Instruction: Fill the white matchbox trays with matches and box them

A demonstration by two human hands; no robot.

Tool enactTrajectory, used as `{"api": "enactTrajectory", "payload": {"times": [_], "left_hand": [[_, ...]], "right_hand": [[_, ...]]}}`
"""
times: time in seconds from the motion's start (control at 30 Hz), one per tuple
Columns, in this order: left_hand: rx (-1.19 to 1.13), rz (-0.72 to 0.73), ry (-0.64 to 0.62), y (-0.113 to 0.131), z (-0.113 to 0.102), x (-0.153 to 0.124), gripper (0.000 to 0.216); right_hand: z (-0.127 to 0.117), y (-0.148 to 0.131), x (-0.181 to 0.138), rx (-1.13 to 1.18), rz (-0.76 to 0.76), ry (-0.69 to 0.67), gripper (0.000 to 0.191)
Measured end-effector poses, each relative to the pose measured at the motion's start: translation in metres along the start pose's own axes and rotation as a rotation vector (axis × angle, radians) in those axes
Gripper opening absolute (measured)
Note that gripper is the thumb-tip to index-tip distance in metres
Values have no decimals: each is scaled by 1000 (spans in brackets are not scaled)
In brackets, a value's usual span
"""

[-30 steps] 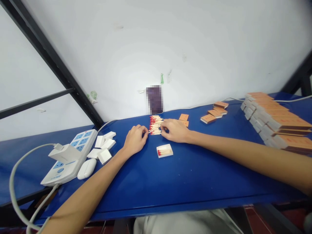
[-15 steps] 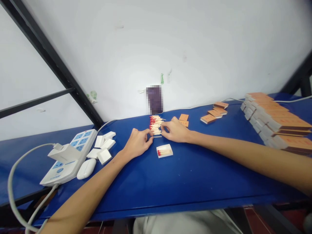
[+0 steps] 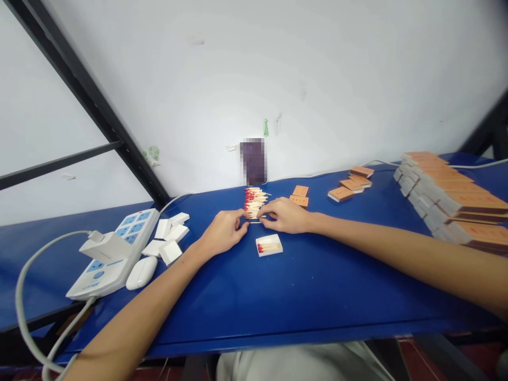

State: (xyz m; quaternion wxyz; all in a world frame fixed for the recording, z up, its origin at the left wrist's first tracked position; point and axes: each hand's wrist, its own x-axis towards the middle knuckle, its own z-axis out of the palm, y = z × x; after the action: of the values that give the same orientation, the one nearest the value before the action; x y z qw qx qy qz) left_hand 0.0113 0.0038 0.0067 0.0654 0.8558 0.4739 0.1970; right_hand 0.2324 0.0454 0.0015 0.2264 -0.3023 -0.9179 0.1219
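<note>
A heap of red-tipped matches (image 3: 254,201) lies on the blue table (image 3: 301,296) near the wall. My left hand (image 3: 224,233) is curled at the heap's near left edge, its fingertips pinching a few matches. From the right, my right hand (image 3: 286,215) pinches the other ends of the same matches. An open white matchbox tray (image 3: 269,245) partly filled with matches sits just in front of both hands.
Several empty white trays (image 3: 169,239), a white power strip (image 3: 115,254) with its grey cable and a white earbud case (image 3: 141,273) lie to the left. Orange matchbox sleeves (image 3: 299,194), loose boxes (image 3: 349,185) and a long stack of boxes (image 3: 448,198) sit to the right.
Both hands drew a little toward me from the heap's sides and closed their fingertips on a few matches at its near edge. The camera view shifted slightly.
</note>
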Motion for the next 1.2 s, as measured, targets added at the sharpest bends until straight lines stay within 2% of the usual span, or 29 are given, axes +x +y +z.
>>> {"api": "enactTrajectory", "payload": {"times": [0.27, 0.47, 0.63, 0.87, 1.1, 1.2], "left_hand": [[86, -11, -19, 3, 0, -3, 20], [183, -9, 56, 3, 2, -2, 12], [147, -27, 78, -1, 4, -1, 11], [73, -43, -23, 1, -1, -2, 19], [27, -4, -47, -1, 0, -2, 20], [-4, -3, -53, -1, 0, -3, 20]], "right_hand": [[1, 2, 1, 8, -6, -24, 24], [1, 3, 1, 29, -16, -44, 23], [1, 2, 1, 35, -11, -30, 17], [1, 2, 1, 45, -8, -12, 11], [0, 1, 0, 19, -2, -18, 13], [0, 0, -1, -16, 28, 25, 17]]}}
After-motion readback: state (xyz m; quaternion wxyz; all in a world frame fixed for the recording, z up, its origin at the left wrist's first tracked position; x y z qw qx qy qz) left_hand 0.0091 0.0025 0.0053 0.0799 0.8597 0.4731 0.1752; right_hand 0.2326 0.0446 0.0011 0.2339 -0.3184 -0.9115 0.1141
